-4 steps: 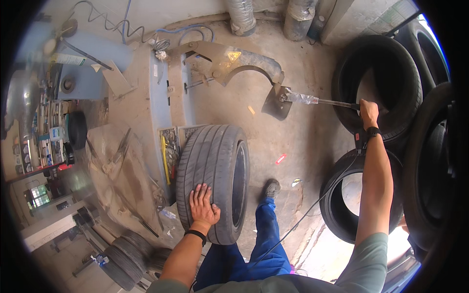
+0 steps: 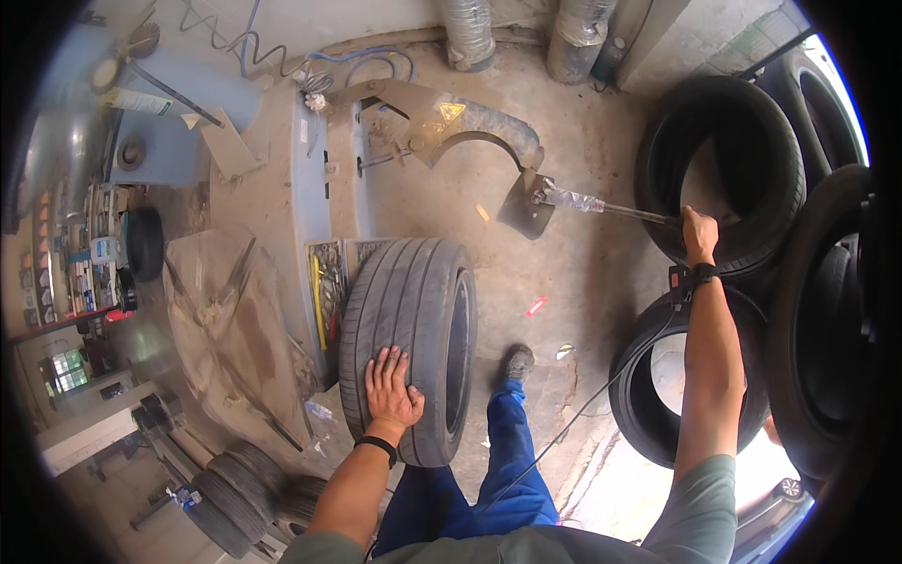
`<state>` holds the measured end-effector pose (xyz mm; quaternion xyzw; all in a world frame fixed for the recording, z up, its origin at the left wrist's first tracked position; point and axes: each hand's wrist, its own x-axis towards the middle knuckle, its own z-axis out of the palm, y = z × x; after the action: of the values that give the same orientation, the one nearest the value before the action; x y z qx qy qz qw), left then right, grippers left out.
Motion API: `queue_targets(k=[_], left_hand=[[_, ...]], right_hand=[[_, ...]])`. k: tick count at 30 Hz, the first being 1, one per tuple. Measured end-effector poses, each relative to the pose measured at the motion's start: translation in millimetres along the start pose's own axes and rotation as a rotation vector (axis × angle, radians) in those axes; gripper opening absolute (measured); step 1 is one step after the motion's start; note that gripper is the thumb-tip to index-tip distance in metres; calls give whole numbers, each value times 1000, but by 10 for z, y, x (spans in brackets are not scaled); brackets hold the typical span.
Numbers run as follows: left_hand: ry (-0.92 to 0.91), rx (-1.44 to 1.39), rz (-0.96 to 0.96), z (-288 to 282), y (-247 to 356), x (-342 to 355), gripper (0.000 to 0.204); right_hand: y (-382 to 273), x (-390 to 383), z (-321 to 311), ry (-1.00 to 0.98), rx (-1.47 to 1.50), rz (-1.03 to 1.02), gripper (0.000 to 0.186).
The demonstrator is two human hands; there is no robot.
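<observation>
My left hand [image 2: 391, 390] lies flat with fingers spread on the tread of an upright tyre on a wheel [image 2: 399, 291], which stands against the blue side of a tyre-changing machine [image 2: 315, 169]. Out to the right, my right hand [image 2: 698, 235] is wrapped round the end of a metal handle bar [image 2: 628, 211]. That bar runs left to a dark curved bead-breaker shovel [image 2: 526, 209], carried by a hinged curved arm [image 2: 479, 120] that extends from the machine. A gap of floor separates the shovel from the tyre.
Several loose tyres [image 2: 799, 216] are stacked along the right side. The machine's dusty turntable [image 2: 225, 338] is at left, with more tyres [image 2: 225, 498] at lower left. A cable [image 2: 583, 414] crosses near my leg. Wrapped pipes [image 2: 470, 38] stand by the far wall.
My right hand and the handle end have shifted slightly left and nearer, and the shovel has swung a little with them. My left hand stays on the tyre.
</observation>
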<state>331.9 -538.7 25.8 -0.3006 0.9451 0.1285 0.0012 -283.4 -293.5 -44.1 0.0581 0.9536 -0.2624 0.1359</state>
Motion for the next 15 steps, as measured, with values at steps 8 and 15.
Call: queue_targets(k=[8, 15], left_hand=[[4, -25, 27, -20, -31, -6, 68], [3, -27, 28, -8, 20, 37, 68]], right_hand=[[-69, -940, -45, -54, 395, 132, 45], [101, -1507, 60, -66, 523, 169, 47]])
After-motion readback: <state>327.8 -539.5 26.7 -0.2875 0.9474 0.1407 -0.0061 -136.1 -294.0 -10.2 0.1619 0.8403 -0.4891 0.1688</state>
